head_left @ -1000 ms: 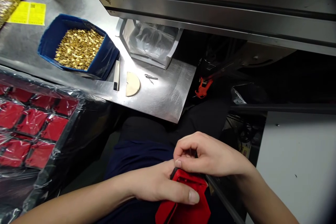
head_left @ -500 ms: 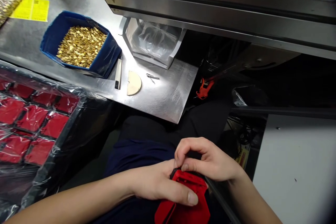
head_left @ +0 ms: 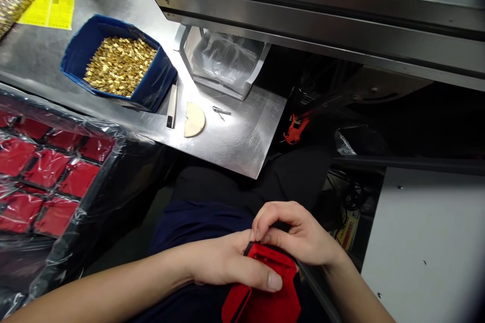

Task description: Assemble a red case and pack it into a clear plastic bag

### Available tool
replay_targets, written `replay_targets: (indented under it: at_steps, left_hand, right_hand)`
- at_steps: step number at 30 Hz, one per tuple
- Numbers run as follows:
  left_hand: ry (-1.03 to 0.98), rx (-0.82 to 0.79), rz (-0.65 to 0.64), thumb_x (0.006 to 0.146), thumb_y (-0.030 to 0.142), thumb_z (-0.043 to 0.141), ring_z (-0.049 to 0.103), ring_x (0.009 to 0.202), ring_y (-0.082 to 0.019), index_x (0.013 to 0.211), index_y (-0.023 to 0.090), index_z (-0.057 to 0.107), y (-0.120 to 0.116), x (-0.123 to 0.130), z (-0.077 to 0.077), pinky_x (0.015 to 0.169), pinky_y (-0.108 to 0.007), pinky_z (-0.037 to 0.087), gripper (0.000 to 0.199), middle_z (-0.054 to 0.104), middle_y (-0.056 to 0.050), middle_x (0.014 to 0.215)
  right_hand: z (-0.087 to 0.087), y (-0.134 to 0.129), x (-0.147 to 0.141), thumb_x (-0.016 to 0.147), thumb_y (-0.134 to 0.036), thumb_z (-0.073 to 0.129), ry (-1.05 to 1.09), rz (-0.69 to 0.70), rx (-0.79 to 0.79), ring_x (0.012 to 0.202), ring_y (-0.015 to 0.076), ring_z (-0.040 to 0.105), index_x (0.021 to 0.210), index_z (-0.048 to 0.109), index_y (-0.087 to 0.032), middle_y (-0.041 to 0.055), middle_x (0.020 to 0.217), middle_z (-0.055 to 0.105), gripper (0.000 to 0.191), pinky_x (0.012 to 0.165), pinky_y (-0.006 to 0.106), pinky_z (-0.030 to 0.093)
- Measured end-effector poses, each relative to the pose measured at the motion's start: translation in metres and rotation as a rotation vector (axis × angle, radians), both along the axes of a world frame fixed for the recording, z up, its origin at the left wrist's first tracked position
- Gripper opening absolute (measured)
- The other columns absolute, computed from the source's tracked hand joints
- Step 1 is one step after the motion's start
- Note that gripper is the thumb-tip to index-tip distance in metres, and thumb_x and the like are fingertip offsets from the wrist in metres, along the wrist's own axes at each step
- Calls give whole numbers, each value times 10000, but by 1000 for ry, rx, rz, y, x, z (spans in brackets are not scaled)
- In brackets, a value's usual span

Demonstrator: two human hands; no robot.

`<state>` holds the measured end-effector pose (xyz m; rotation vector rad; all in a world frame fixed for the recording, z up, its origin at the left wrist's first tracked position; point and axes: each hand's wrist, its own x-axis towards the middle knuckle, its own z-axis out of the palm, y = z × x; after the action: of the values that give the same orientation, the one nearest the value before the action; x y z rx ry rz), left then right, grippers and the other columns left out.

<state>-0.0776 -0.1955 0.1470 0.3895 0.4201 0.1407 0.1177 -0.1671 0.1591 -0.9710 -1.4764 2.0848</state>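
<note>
My left hand [head_left: 238, 265] is wrapped round a red plastic part [head_left: 278, 298] with black edges, its thumb lying across the inner face. The part is low in the view, over my lap, and runs past the bottom edge. At its upper black edge, the fingertips of my right hand [head_left: 295, 229] are pinched together. Whatever lies between those fingertips is too small or hidden to make out.
On the metal table [head_left: 235, 136] are a blue bin [head_left: 71, 63] of small gold pieces, a grey bin [head_left: 246, 88] with clear bags, a white-handled tool [head_left: 172, 103], a cream half-disc [head_left: 194, 120] and thin metal pieces [head_left: 222, 112]. Plastic-wrapped red parts [head_left: 49, 169] fill a crate at left.
The red part and my left hand have shifted very slightly left. My right hand has dipped a little, still pinching at the part's upper edge.
</note>
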Motion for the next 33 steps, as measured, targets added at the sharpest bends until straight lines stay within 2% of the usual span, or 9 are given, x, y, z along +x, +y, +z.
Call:
replay_targets:
  at_steps: [5, 11, 13, 17, 19, 21, 23, 26, 33]
  left_hand:
    - [-14, -41, -7, 748, 480, 826, 576, 836, -176, 932, 172, 708, -1, -2, -1, 865, -305, 501, 377, 588, 0, 844]
    - [-9, -56, 0, 742, 486, 829, 580, 840, -178, 970, 175, 733, -1, -1, 1, 862, -301, 494, 398, 623, -19, 896]
    - [-12, -51, 13, 748, 497, 823, 576, 817, -173, 993, 176, 751, -2, -2, 1, 835, -292, 491, 410, 634, -22, 891]
    - [3, -5, 31, 772, 528, 776, 591, 781, -186, 1182, 187, 762, -3, -7, 1, 826, -315, 492, 533, 690, -42, 900]
    - [31, -9, 41, 770, 536, 765, 615, 788, -194, 1261, 191, 740, -3, -10, 2, 842, -324, 495, 601, 723, -61, 962]
    - [47, -24, 65, 757, 529, 776, 627, 801, -191, 1235, 185, 754, -3, -11, 4, 841, -312, 492, 589, 735, -68, 994]
    - [59, -52, 101, 730, 494, 809, 631, 822, -187, 1136, 176, 786, -4, -11, 6, 822, -288, 490, 516, 736, -61, 972]
    - [73, -135, 160, 674, 411, 851, 634, 829, -172, 1041, 167, 795, -6, -9, 8, 779, -249, 481, 443, 731, -45, 921]
    - [76, -231, 234, 636, 304, 826, 654, 796, -156, 1023, 151, 793, -14, -11, 6, 753, -231, 493, 417, 764, -61, 918]
  right_hand:
    - [-4, -6, 1, 908, -74, 685, -27, -54, 39, 830, 136, 677, 898, 726, -212, 1, 902, 712, 144, 776, 260, 556]
    - [-5, -8, -2, 914, -73, 686, 21, -46, 16, 899, 167, 732, 1008, 759, -218, 32, 985, 766, 187, 827, 288, 595]
    - [-7, -10, 0, 912, -76, 691, 19, -59, 89, 854, 162, 727, 965, 763, -219, 26, 936, 768, 170, 791, 285, 591]
    - [-13, -11, 11, 910, -75, 664, -32, -233, 299, 795, 155, 680, 896, 734, -227, 11, 841, 736, 168, 743, 299, 547]
    - [-13, -10, 14, 944, -114, 641, -53, -300, 312, 803, 157, 683, 916, 737, -238, 10, 844, 734, 158, 749, 305, 542]
    - [-10, -7, 12, 989, -190, 615, -28, -258, 274, 888, 180, 721, 1019, 759, -249, 35, 945, 774, 158, 808, 325, 567]
    - [-4, -5, 5, 1024, -262, 578, 25, -125, 226, 1004, 210, 744, 1150, 757, -248, 69, 1087, 794, 219, 887, 354, 584]
    - [2, -3, -6, 1031, -326, 578, 75, 9, 228, 1034, 216, 753, 1188, 758, -239, 82, 1124, 803, 254, 916, 356, 583]
    - [-2, -10, -12, 994, -244, 625, 43, -84, 345, 924, 186, 776, 1128, 780, -260, 52, 1055, 827, 206, 825, 301, 584]
